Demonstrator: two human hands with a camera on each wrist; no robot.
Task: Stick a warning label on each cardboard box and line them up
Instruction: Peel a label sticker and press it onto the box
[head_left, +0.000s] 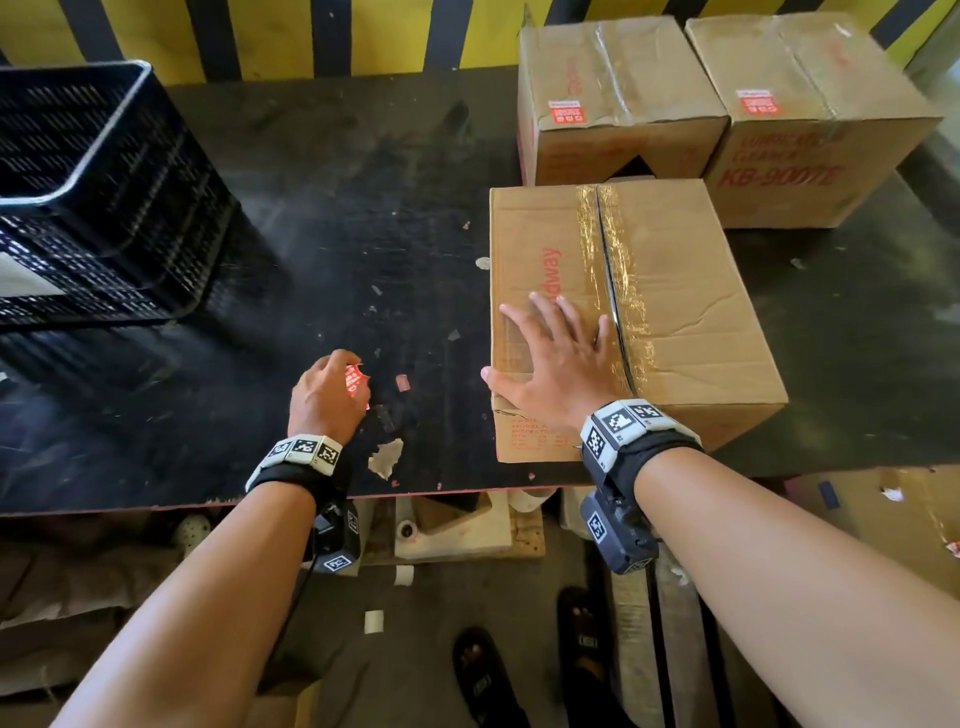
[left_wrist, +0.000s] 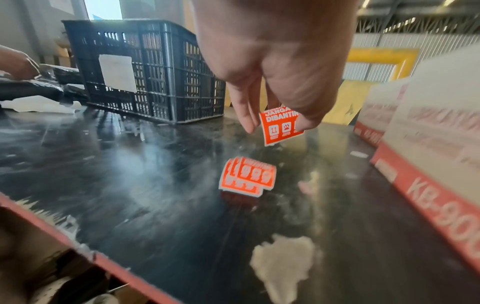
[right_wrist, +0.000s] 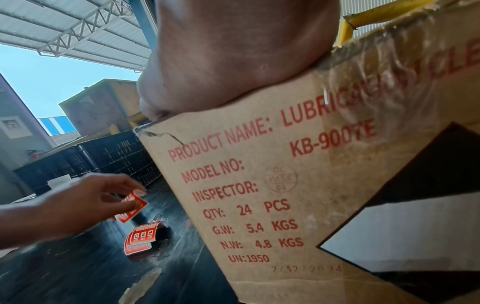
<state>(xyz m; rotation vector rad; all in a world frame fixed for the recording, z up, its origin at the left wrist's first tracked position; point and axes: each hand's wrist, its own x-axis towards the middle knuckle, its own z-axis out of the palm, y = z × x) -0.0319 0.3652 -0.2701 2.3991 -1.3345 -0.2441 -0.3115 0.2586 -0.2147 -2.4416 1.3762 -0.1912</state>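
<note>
A thin, bendy warning label was pinched by the left grip above the counter. The right grip was pressed flat on the stiff, unlabelled cardboard box; edges looked best held.

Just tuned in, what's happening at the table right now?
The left hand pinches one red warning label just above the label stack on the black table. The right hand lies flat on the near cardboard box, which shows no label on top. The two far boxes already carry labels.
</note>
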